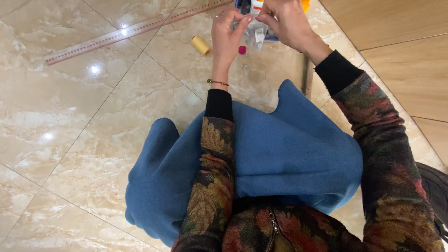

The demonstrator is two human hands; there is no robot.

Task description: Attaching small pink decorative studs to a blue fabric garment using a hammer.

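Both hands meet at the frame's top: left hand (227, 35) and right hand (284, 21) pinch a clear packet (255, 36), probably opening it. Blue cloth (289, 154) waits across the lap.

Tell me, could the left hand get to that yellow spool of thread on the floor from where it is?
Probably yes. The yellow spool lies on bare tile just beside the left hand, with nothing between them. But both hands are busy with a small clear packet, so it would have to let go first.
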